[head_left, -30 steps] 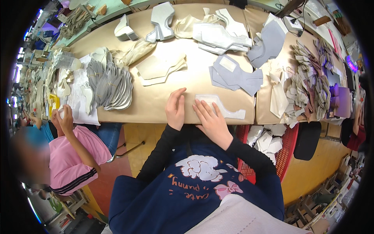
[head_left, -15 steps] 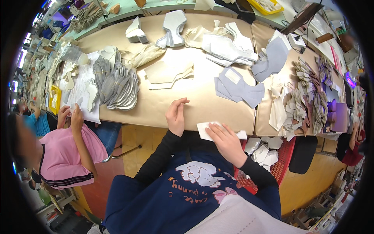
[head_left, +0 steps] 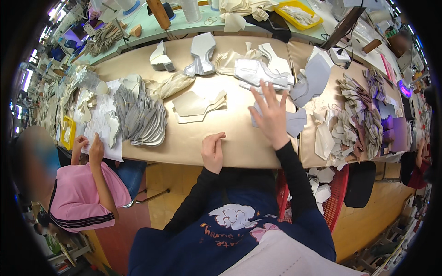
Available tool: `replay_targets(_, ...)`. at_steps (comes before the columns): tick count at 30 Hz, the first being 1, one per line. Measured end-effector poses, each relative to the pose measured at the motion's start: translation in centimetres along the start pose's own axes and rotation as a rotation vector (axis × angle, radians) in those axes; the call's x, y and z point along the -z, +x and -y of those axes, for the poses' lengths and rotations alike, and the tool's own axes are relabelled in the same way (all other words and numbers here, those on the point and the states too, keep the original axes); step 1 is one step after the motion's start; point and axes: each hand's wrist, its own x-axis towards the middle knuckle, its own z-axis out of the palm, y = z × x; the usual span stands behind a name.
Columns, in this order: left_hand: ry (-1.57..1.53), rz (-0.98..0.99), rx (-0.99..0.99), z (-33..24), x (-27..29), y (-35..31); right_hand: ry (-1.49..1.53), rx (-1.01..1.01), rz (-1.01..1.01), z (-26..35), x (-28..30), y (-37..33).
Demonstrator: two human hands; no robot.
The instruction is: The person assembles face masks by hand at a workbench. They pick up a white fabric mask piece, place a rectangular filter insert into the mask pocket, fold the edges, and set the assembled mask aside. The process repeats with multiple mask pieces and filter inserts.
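My right hand (head_left: 271,118) reaches over the blue-grey cut pieces (head_left: 296,122), fingers spread and nothing in them. Its fingertips come to the near edge of a stack of white shaped pieces (head_left: 258,72); I cannot tell whether they touch it. My left hand (head_left: 213,152) rests by the table's near edge with fingers curled together, nothing showing in them. Beyond it lies a small stack of cream pieces (head_left: 195,106). Grey-and-white pieces (head_left: 201,53) and a small white stack (head_left: 161,57) stand farther back.
Bundled grey pieces (head_left: 140,115) lie on the left, near a co-worker in a pink shirt (head_left: 87,195). Many beige and brown strips (head_left: 359,119) cover the right side. A red basket (head_left: 335,198) with white scraps stands below the table edge, beside a black seat (head_left: 360,184).
My right hand has left a folded white piece at the near edge and moved away to the stacks, its fingers spreading. That piece no longer shows at the edge. My left hand stays nearly still.
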Motion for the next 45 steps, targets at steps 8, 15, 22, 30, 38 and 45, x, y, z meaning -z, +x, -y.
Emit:
replay_targets(8, 0.052, 0.056, -0.094, -0.4, -0.3, 0.0, 0.047, -0.216, 0.163, -3.6, -1.2, -7.5)
replay_targets(15, 0.062, 0.018, -0.093, -0.6, -0.1, 0.1, 0.159, -0.166, -0.082, -3.4, 1.0, -7.2)
replay_targets(22, -0.077, -0.071, 0.184, 0.4, 1.0, 3.4, 0.068, 0.185, 0.416, 5.4, 2.5, -12.5)
replay_targets(30, 0.439, 0.21, -0.079, 5.5, 3.8, 12.1, 0.201, 0.136, 0.357, 5.9, 1.4, -13.3)
replay_targets(38, 0.42, 0.279, -0.093, 6.1, 4.3, 13.0, 0.213, 0.099, 0.344, 6.2, 1.5, -13.3)
replay_targets(45, 0.373, 0.281, -0.115, 6.6, 4.8, 13.0, 0.222, 0.092, 0.343, 6.3, 1.6, -13.1)
